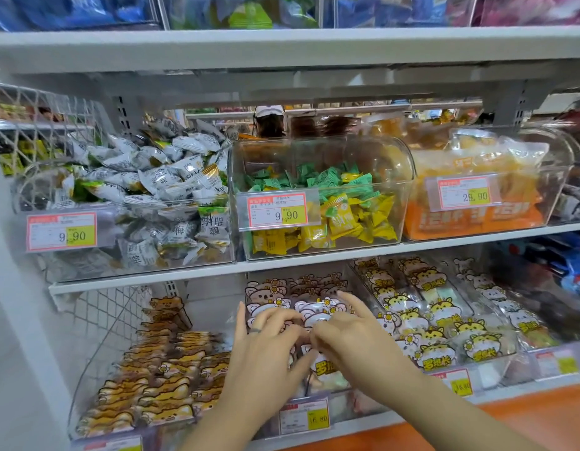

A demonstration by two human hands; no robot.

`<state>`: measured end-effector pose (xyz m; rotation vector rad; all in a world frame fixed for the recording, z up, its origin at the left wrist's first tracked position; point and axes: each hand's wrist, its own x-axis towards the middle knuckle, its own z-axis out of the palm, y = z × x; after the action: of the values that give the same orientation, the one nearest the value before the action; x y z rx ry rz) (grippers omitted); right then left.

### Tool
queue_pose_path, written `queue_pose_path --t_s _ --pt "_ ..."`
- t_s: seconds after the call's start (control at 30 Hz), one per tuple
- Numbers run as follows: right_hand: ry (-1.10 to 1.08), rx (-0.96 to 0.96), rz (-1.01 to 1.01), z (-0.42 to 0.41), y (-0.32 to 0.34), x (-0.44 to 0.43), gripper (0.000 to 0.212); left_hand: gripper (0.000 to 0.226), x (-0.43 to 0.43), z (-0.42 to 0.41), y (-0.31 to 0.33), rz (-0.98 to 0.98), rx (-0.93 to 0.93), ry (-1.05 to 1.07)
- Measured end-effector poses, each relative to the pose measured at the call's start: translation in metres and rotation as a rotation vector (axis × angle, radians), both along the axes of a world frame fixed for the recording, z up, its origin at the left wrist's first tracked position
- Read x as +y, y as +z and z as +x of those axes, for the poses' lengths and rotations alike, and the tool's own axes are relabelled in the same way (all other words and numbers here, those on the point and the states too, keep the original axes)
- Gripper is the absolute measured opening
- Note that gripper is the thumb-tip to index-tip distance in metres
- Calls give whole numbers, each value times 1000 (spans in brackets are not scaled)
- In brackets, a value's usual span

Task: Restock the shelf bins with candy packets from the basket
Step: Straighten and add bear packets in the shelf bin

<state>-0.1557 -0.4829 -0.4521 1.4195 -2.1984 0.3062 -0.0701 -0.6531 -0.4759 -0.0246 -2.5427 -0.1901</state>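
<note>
1. The left hand (266, 349), with a ring on one finger, reaches into the middle bin (344, 402) of the lower shelf. Its fingers curl onto a koala packet (314, 315) and its little finger sticks up.
2. The right hand (357, 343) meets it on the same packet. Its forefinger is straight and points toward the back of the shelf. Whether the bent fingers pinch the packet, I cannot tell.
3. The koala packet sits on top of the other koala packets (301, 286) in that bin. Its printed face is up and tilted to the front, with the koala's ears toward the back. The hands cover too much of it to tell its long axis.
4. A price tag (304, 418) hangs on the bin's front.
5. The left bin (96, 369) holds brown bear packets (158, 382) standing on edge in rows that run front to back.
6. The bin just to the right (490, 375) holds yellow hamster packets (435, 323), which lean back in similar rows.
7. On the upper shelf (314, 265), an overfull bin holds grey-white wrapped candies (145, 187).
8. Beside it, a clear bin (396, 164) holds green candies (314, 180) on top of yellow candies (347, 222).
9. The next bin (558, 164) holds orange bags (477, 216).
10. The top shelf (282, 43) carries blurred blue, green and purple packs.
</note>
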Motion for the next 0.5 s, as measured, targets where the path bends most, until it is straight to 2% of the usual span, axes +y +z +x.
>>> queue_pose_path --t_s 0.07,0.17,0.27,0.37,0.5 --pt "-62 -132 -31 -1 7 13 30 16 1 -1 0 -37 27 12" --pt "-198 -254 57 -4 12 33 28 14 2 -1 -1 -73 14 40" --pt "-220 -222 29 -5 8 32 14 12 7 0 -4 -127 34 37" --pt "-218 -152 -93 -8 3 22 15 15 6 4 -4 -142 78 68" --pt "-238 -89 -126 -11 -5 20 21 31 2 6 -6 -238 -77 130"
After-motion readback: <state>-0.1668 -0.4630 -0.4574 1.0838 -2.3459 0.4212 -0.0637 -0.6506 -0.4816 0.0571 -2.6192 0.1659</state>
